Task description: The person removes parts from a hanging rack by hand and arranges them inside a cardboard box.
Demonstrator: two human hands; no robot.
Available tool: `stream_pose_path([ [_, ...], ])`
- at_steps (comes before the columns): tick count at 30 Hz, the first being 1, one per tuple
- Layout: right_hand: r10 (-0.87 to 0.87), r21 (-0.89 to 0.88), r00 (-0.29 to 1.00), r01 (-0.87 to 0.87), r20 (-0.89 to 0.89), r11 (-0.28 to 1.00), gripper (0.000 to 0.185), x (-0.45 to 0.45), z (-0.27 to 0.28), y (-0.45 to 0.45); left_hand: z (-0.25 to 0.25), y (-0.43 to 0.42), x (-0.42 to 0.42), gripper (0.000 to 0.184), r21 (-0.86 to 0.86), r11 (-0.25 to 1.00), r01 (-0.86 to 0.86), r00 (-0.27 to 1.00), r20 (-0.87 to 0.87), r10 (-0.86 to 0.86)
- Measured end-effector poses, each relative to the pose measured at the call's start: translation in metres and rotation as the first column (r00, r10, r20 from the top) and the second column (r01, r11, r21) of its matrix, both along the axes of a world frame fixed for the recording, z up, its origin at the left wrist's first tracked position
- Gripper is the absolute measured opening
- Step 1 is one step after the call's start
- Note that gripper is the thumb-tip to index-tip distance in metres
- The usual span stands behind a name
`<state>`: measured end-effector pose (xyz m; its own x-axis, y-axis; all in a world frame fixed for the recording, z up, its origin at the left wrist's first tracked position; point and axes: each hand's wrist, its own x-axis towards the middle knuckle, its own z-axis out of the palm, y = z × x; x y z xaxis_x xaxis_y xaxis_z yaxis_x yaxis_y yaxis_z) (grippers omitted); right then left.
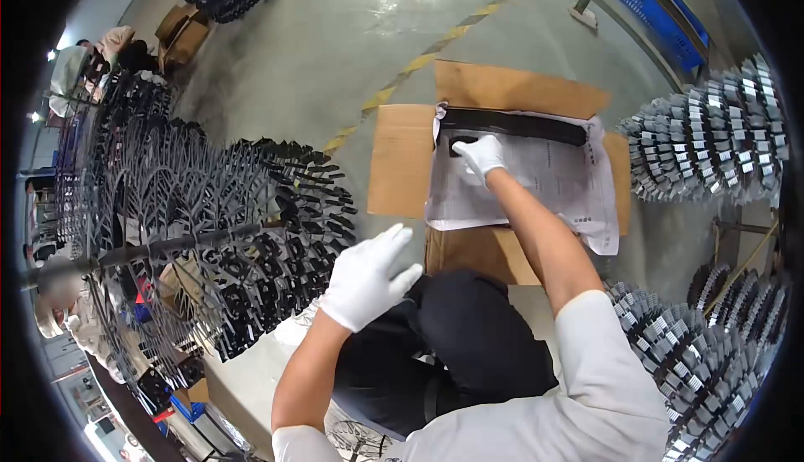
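Leftmost, a person (117, 43) in pale clothing is near the hanging racks of branching metal hooks (180, 169), many loaded with dark parts (251, 299). Next comes the left hand (368, 279), white-gloved and raised above the dark trousers (477, 328), its grip wide: fingers extended, thumb spread apart from them. Beyond it, a yellow-and-black floor stripe (419, 61) runs diagonally. In the middle sits an open cardboard box (399, 160), flaps folded out, lined with printed paper (536, 185). The white-gloved right hand (483, 157) reaches inside, its fingers narrowed on a small black piece (457, 145) near the box's left end, just beside a long black row (519, 125) along the far side. Rightmost, round racks of silver-and-black parts (712, 139) stand below a blue crate (657, 14).
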<state>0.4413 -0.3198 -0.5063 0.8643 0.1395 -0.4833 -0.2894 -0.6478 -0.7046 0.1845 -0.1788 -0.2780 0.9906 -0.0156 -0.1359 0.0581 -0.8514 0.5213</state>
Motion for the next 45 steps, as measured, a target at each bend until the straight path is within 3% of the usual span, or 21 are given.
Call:
stream_pose_path([
  [3, 0.044, -0.086, 0.938, -0.016, 0.343, 0.996, 0.034, 0.009, -0.034, 0.027, 0.002, 0.004, -0.015, 0.047, 0.012, 1.000, -0.027, 0.999, -0.036, 0.027],
  [5, -0.068, 0.064, 0.980, 0.057, 0.185, 0.996, 0.031, 0.012, -0.066, 0.038, 0.002, 0.006, -0.018, 0.046, -0.007, 0.999, -0.035, 0.999, -0.024, 0.035],
  [10, -0.277, 0.262, 0.899, 0.373, -0.340, 0.890, 0.032, -0.014, -0.019, 0.029, -0.010, 0.014, -0.018, 0.041, -0.138, 0.989, -0.056, 0.998, -0.033, 0.052],
  [11, -0.302, 0.221, 0.891, 0.388, -0.340, 0.895, 0.034, -0.018, -0.009, 0.030, -0.012, 0.015, -0.018, 0.040, -0.153, 0.987, -0.055, 0.998, -0.046, 0.049],
  [14, -0.389, 0.359, 0.780, 0.587, -0.490, 0.726, 0.036, -0.028, -0.017, 0.038, -0.009, 0.017, -0.019, 0.038, -0.171, 0.984, -0.040, 0.994, -0.105, 0.022],
  [17, -0.389, 0.442, 0.819, 0.560, -0.421, 0.701, 0.042, -0.018, -0.055, 0.052, -0.013, 0.018, -0.020, 0.037, -0.167, 0.986, -0.014, 0.994, -0.105, -0.004],
  [19, -0.351, 0.161, 0.930, 0.364, -0.106, 0.917, 0.047, -0.016, -0.057, 0.064, -0.013, 0.019, -0.019, 0.037, -0.174, 0.985, -0.009, 0.994, -0.107, -0.010],
  [20, -0.276, -0.021, 0.960, 0.277, 0.042, 0.961, 0.049, -0.018, -0.058, 0.067, -0.011, 0.019, -0.017, 0.037, -0.187, 0.982, -0.015, 0.993, -0.121, -0.008],
  [21, -0.302, 0.040, 0.948, 0.299, 0.098, 0.953, 0.052, -0.022, -0.053, 0.065, -0.010, 0.018, -0.016, 0.037, -0.199, 0.980, -0.020, 0.991, -0.133, -0.007],
  [24, -0.314, -0.003, 0.946, 0.315, 0.077, 0.949, 0.048, -0.024, -0.043, 0.066, -0.019, 0.018, -0.016, 0.037, -0.176, 0.984, 0.017, 0.997, -0.073, -0.030],
  [29, -0.325, -0.042, 0.936, 0.333, 0.139, 0.942, 0.048, -0.028, -0.052, 0.072, -0.017, 0.013, -0.016, 0.037, -0.180, 0.983, 0.035, 0.990, -0.129, -0.058],
  [32, -0.246, 0.062, 0.964, 0.240, 0.104, 0.969, 0.050, -0.021, -0.045, 0.063, -0.024, 0.012, -0.012, 0.036, -0.182, 0.983, 0.016, 0.988, -0.151, -0.044],
  [34, -0.223, -0.047, 0.969, 0.229, 0.107, 0.972, 0.054, -0.022, -0.058, 0.061, -0.026, 0.012, -0.014, 0.036, -0.185, 0.982, -0.037, 0.981, -0.192, 0.001],
  [38, -0.203, 0.114, 0.979, 0.202, 0.001, 0.973, 0.061, -0.014, -0.061, 0.048, -0.043, 0.024, -0.021, 0.037, -0.024, 0.981, -0.193, 0.980, -0.048, 0.192],
  [40, -0.144, 0.148, 0.990, 0.142, 0.002, 0.979, 0.063, -0.024, -0.012, 0.029, -0.040, 0.029, -0.027, 0.037, -0.004, 0.960, -0.280, 0.958, 0.060, 0.279],
  [43, 0.018, 0.151, 0.998, -0.027, 0.062, 0.988, 0.053, -0.024, 0.005, 0.012, -0.006, 0.031, -0.039, 0.032, 0.079, 0.951, -0.299, 0.950, 0.122, 0.289],
  [45, 0.124, 0.449, 0.990, -0.079, -0.072, 0.890, 0.044, -0.026, 0.022, 0.027, 0.013, 0.031, -0.052, 0.026, 0.142, 0.944, -0.298, 0.943, 0.197, 0.268],
])
